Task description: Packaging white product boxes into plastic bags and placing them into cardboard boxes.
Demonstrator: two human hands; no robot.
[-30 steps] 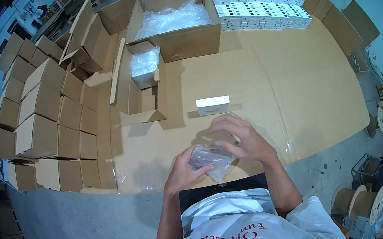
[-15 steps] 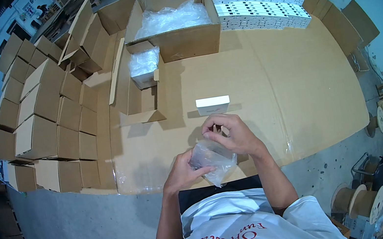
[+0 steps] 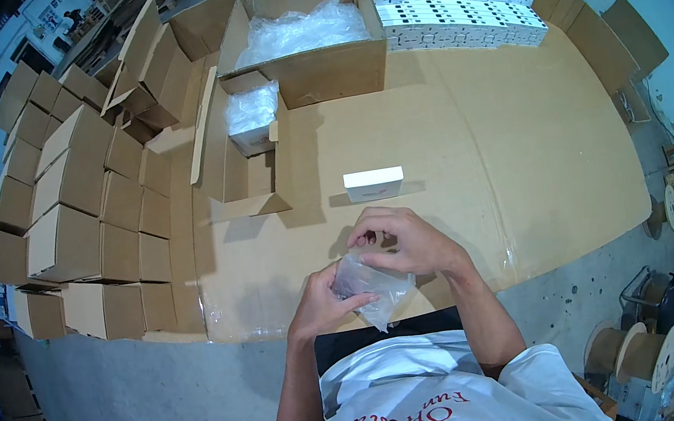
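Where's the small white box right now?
In the head view, the small white box lies alone on the cardboard-covered table, just beyond both hands, right of the open carton.

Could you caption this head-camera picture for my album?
Both hands, left hand and right hand, hold a clear plastic bag over a cardboard-covered table.

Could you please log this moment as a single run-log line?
left hand: holds clear plastic bag | right hand: pinches bag top | white box: on cardboard table, beyond hands

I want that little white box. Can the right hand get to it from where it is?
Probably yes: the small white box lies just beyond the right hand with bare cardboard between, though both hands grip a clear plastic bag.
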